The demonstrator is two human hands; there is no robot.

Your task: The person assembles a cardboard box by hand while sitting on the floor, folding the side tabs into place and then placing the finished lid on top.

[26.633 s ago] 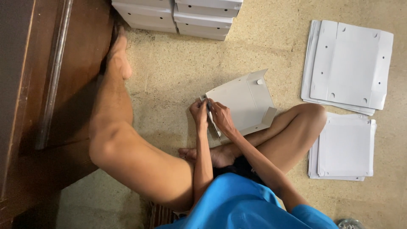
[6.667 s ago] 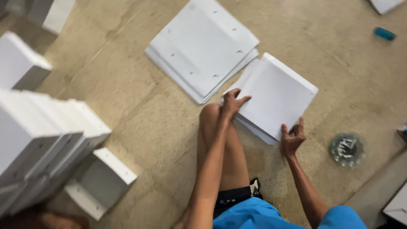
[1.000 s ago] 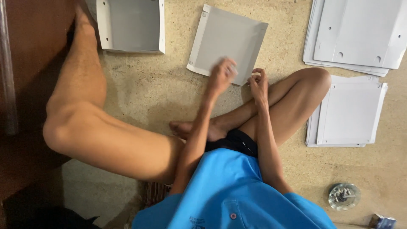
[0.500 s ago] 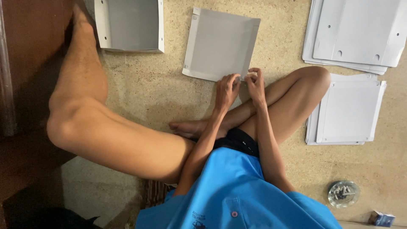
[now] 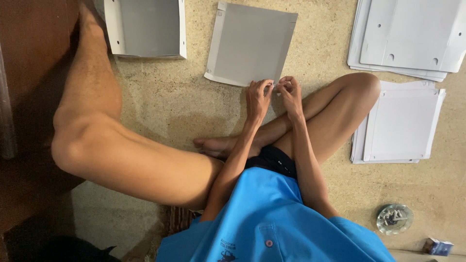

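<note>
Flat grey cardboard sheet [image 5: 250, 43], matte, folded rims, upper centre on speckled stone floor [image 5: 170, 97]; left hand [image 5: 258, 99] and right hand [image 5: 291, 94] pinch its near corner.

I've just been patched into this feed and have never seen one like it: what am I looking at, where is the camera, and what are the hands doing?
There is no machine here. One camera sits on a person's head and looks straight down, so you see their own blue shirt, bare legs and both hands. The person sits on a speckled floor.

The left hand and right hand meet at the near edge of a flat grey sheet with folded edges, fingers pinching at that edge; whether something small is between them is too small to tell.

Beside it lies a folded grey tray. To the right are two stacks of flat white sheets, one farther, one nearer. A round glass dish sits near the bottom right.
</note>
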